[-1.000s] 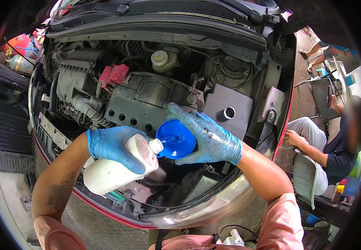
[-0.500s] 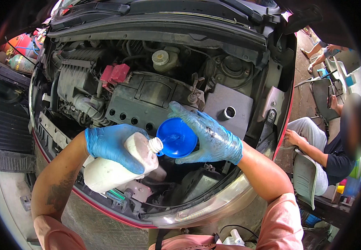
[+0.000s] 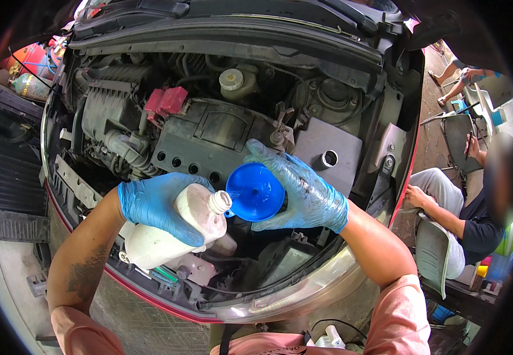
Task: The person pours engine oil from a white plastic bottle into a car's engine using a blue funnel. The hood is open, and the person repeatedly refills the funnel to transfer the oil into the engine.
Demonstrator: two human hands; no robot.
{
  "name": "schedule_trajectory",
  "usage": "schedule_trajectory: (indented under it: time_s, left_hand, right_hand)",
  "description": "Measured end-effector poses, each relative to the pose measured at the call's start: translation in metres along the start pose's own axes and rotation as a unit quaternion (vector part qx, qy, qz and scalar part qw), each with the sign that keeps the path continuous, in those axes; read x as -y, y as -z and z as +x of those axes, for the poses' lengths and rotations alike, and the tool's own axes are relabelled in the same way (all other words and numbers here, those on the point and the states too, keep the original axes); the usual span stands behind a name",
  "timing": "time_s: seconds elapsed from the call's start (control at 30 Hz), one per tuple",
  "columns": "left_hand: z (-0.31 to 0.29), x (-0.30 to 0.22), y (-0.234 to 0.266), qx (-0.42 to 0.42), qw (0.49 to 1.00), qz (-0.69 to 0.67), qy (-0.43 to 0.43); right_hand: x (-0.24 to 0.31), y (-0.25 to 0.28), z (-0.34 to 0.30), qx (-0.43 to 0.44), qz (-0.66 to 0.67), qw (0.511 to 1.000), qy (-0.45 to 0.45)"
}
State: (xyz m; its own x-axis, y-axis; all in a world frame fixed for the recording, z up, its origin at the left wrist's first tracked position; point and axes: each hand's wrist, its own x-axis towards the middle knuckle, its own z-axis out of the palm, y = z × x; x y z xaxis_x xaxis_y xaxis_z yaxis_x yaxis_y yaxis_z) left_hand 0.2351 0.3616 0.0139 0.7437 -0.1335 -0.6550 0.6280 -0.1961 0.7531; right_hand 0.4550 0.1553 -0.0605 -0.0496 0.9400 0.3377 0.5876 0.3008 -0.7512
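My left hand (image 3: 160,204), in a blue glove, is wrapped round a white plastic bottle (image 3: 171,238). The bottle is uncapped and tilted, its neck just left of the rim of a blue funnel (image 3: 257,190). A faint clear streak shows between the bottle's mouth and the funnel, likely liquid. My right hand (image 3: 304,192), gloved too and with dark smears on its back, holds the funnel by its right side, thumb below and fingers above. Under the funnel, its spout and whatever it stands in are hidden.
An open engine bay surrounds my hands, with a black battery cover (image 3: 209,133), a red terminal cover (image 3: 166,102), a capped reservoir (image 3: 236,83) and a grey box with a round opening (image 3: 329,158). A headlight (image 3: 304,290) lies nearest me. Someone sits at right on a chair (image 3: 433,254).
The bottle, funnel and both hands sit slightly further right in the picture, as does the engine bay. The bottle is still tilted at the funnel, and both grips are unchanged.
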Motion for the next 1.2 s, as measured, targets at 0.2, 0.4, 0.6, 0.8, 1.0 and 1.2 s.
schedule_trajectory:
  time_s: [0.2,0.4,0.6,0.8,1.0,1.2]
  left_hand:
    - [-0.004,0.002,0.0,-0.018,0.999,0.027,-0.033]
    - [-0.008,0.005,-0.003,-0.057,0.996,0.043,-0.045]
    - [-0.013,0.005,-0.012,-0.1,0.992,-0.001,-0.082]
    - [-0.05,0.03,-0.03,-0.245,0.955,-0.067,-0.15]
    - [-0.084,0.092,-0.083,-0.443,0.851,-0.217,-0.179]
    - [-0.097,0.14,-0.123,-0.596,0.726,-0.276,-0.201]
  right_hand:
    - [-0.001,0.001,0.001,-0.003,-0.009,1.0,0.006]
    - [-0.002,0.0,0.001,-0.008,-0.004,1.0,0.016]
    - [-0.001,0.0,0.001,0.003,0.011,1.0,-0.003]
    - [-0.002,0.001,-0.001,0.026,0.103,0.99,-0.088]
    - [-0.002,0.003,-0.001,0.025,0.171,0.971,-0.162]
    - [-0.003,0.007,0.0,-0.017,0.313,0.907,-0.283]
